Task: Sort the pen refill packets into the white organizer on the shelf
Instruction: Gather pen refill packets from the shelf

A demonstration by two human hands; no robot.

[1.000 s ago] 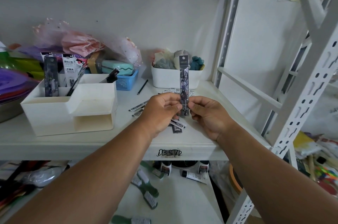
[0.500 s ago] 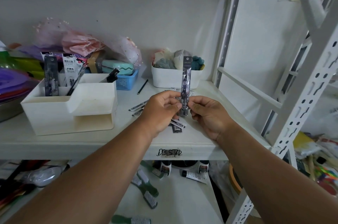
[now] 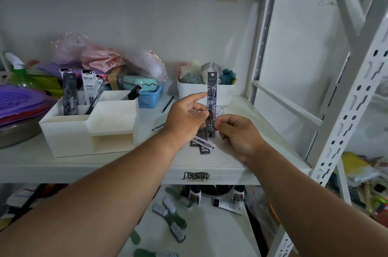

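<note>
Head view: my right hand [image 3: 237, 130] pinches an upright refill packet [image 3: 211, 101] near its lower end; my left hand [image 3: 185, 118], forefinger straight, touches its side. Beyond my left fingers the white organizer [image 3: 88, 128] holds several packets; more loose packets [image 3: 202, 143] lie below my fingertips, unsorted.

White organizer [image 3: 69, 130]; dark, blue-printed refill packet [image 3: 211, 101]; blue mesh basket [image 3: 150, 100]; mint case [image 3: 139, 83] with a dark wavy line; purple plates [image 3: 19, 99].
</note>
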